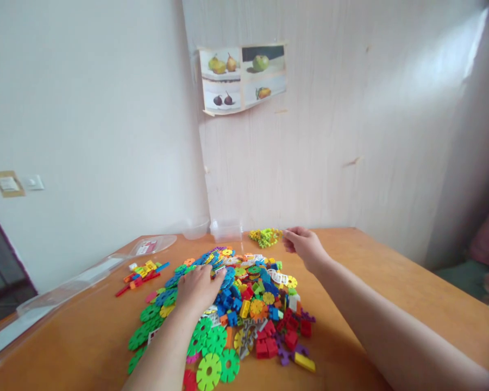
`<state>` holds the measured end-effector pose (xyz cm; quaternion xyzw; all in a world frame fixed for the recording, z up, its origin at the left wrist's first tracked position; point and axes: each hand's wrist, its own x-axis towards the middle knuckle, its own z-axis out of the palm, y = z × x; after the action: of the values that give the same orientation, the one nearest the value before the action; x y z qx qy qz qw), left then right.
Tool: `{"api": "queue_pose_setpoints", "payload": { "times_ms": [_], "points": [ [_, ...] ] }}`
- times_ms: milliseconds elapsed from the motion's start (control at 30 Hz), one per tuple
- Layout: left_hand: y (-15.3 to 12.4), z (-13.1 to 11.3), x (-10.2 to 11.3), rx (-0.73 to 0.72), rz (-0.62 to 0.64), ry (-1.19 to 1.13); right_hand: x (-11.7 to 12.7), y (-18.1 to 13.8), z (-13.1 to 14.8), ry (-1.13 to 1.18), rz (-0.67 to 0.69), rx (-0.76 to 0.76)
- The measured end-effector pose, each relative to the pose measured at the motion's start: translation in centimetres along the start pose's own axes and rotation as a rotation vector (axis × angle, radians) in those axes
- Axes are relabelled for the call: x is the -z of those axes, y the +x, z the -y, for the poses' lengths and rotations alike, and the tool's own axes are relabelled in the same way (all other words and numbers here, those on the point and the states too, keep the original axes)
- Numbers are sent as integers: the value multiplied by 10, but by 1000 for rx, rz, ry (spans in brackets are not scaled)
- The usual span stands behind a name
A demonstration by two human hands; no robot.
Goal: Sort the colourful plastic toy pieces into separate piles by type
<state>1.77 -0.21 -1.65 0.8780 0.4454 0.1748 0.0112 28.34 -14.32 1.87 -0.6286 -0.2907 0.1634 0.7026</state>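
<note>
A big mixed heap of plastic building pieces covers the middle of the table, with notched discs, bricks and flat connectors in many colours. My left hand rests palm down on the heap's left side, thumb apart from the fingers, touching blue and green discs. Farther back, my right hand is closed, fingertips pinched together at the right edge of a small pile of yellow-green pieces. Whether a piece sits between those fingertips is too small to tell.
Left of the heap lies a small group of red, yellow and blue pieces. Clear plastic containers stand against the wall. A transparent lid and a long clear plastic cover lie along the left edge of the wooden table.
</note>
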Motion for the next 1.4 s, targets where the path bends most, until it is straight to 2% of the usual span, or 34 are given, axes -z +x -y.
{"api": "queue_pose_setpoints", "payload": {
  "times_ms": [167,300,467,667,800,900,1000,1100,1200,1300,1400],
  "points": [
    [1,2,-1,-9,-7,-3,45,34,-28,-5,-178,-115],
    [2,2,0,-6,-4,-6,64,45,-49,-1,-270,-193],
    [1,2,1,-28,-8,17,68,52,-66,10,-276,-241],
    [0,5,0,-73,-35,30,67,52,-72,-62,-282,-236],
    [0,5,0,-100,-42,28,67,47,-66,-166,-268,-183],
    [-1,3,2,-120,-27,-24,61,40,-51,-260,-211,-89],
    [-2,0,6,-117,-9,-96,44,30,-29,-332,-90,8],
    [-2,-2,8,-95,-5,-121,23,10,-4,-377,128,67],
    [-2,-2,8,-58,-8,-147,6,-19,25,-572,608,226],
    [-2,-1,7,-73,-26,-202,-4,-50,50,-741,979,290],
    [-2,0,6,-104,-65,-291,-10,-75,65,-936,1179,361]
  ]
}}
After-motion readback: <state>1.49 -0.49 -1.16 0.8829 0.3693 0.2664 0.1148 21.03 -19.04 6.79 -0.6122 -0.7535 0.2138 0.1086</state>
